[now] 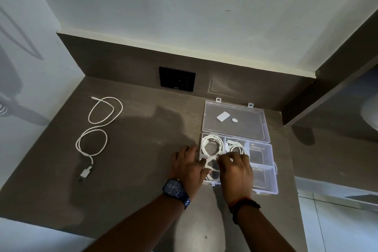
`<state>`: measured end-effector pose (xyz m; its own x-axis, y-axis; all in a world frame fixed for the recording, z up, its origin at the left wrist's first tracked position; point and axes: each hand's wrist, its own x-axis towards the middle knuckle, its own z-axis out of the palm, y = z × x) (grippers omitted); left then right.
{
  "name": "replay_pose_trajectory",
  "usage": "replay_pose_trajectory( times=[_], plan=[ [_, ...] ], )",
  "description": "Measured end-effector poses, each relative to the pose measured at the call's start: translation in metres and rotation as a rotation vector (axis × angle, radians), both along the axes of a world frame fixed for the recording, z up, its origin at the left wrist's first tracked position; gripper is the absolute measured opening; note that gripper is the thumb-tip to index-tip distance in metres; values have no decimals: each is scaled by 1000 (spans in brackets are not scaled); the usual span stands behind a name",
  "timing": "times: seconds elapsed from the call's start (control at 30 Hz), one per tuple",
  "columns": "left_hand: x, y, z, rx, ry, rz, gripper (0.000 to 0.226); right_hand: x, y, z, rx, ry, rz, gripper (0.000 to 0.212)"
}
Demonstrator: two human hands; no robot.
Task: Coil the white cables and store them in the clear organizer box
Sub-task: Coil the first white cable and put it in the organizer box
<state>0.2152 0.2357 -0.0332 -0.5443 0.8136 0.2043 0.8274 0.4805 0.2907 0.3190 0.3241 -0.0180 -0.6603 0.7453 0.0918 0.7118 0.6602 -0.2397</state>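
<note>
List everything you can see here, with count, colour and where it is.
organizer box: one, clear, right on the counter, lid open
coiled cables: two visible, white, in the box's rear compartments
third cable: one, white, front-left compartment, under both hands
loose cable: one, white, uncoiled, left on the counter
socket plate: one, black, back panel
counter: one, grey-brown
watch: one, dark, left wrist
left hand: on the third cable
right hand: on the third cable

No legible text, label or number on anything in view.

Black socket plate [177, 79] on the backsplash; brown countertop [133, 149]; perhaps tiled floor [337, 221] at right.
</note>
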Motion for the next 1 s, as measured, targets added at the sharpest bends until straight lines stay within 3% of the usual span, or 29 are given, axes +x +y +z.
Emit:
replay_pose_trajectory(
  times=[0.3, 0.5, 0.63, 0.77, 1.0],
  plan=[
    [-4, 7, 1, -124, 11, -20, 29, -6, -3, -1, -60, -83, 89, 21],
    [-10, 3, 1, -173, 85, -148, 30, -9, -4, 3, -39, -215, 135, 21],
    [-14, 6, 3, -290, 6, -146, 39, -8, -5, 8, -19, -282, 169, 26],
    [-13, 13, 7, -327, -5, -138, 41, -8, 0, 11, -108, -261, 153, 9],
    [-13, 16, 7, -380, -11, -118, 37, 2, 7, 9, -75, -363, 245, 26]
  ],
)
